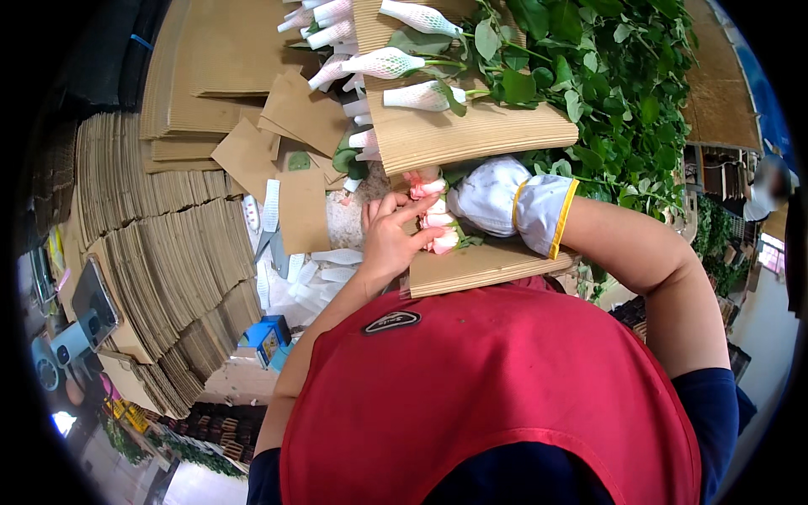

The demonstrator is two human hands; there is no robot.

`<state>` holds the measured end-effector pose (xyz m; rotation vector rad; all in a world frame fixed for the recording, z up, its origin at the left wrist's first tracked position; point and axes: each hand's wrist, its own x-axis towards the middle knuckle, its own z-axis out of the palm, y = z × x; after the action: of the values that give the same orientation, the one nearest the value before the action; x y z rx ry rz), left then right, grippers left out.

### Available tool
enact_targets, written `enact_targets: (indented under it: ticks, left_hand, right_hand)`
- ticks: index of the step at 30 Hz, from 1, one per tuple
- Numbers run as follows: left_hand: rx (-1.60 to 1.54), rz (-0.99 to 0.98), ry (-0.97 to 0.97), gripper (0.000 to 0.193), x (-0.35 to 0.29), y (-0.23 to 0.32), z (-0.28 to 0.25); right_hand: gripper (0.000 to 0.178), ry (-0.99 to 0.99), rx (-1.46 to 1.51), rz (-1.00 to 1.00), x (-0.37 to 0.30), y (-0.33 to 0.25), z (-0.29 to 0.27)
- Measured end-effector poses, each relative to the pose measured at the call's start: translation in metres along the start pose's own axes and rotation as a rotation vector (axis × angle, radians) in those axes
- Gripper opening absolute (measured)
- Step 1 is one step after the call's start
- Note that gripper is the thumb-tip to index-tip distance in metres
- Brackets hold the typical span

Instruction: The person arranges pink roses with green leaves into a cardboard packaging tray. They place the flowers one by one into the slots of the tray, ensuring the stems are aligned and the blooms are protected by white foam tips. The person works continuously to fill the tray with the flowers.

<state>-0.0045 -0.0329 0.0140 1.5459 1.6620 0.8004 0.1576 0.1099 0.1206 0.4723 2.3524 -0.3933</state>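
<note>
**petal_pusher:** Nearest the camera is the person's red apron (505, 404), filling the lower half of the view. Just past it, the bare left hand (389, 240) has its fingers curled onto a row of pink rose heads (436, 220) packed against a strip of corrugated cardboard (480, 265). The gloved right hand (497, 198), in a white glove with a yellow cuff, sits at 3 o'clock of those blooms, pressed onto the bundle. Can't tell whether it's actually clenched round the stems or just resting.

**stemwrangler:** The risk I see is bruised petals. The fingertips are right on the heads, so a squeeze too many could crush them. Also, the loose roses in white foam net sleeves (383, 63) lie on another corrugated sheet (471, 130) at 12 o'clock, stems trailing into the leafy pile (623, 93). Looks like an elbow nudge could roll them off toward the stacked flat cardboard (160, 236) at 9 o'clock.
</note>
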Motion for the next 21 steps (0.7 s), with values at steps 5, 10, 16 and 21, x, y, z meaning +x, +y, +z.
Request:
enact_targets:
  ticks: [5,10,16,21]
  left_hand:
    - [-0.023,0.017,0.045,0.053,-0.001,-0.004,0.004]
    - [0.082,0.095,0.108,0.050,-0.002,0.004,-0.002]
    - [0.396,0.238,0.134,0.053,0.000,0.018,-0.015]
    - [0.293,0.183,-0.019,0.056,0.008,0.010,-0.013]
  right_hand:
    - [0.015,0.227,0.051,0.058,-0.013,0.002,-0.003]
    - [0.020,0.860,-0.170,0.064,-0.022,0.017,0.012]
    - [0.016,0.719,-0.064,-0.019,-0.043,0.016,0.012]
    - [0.022,0.775,-0.079,-0.018,0.016,0.022,0.045]
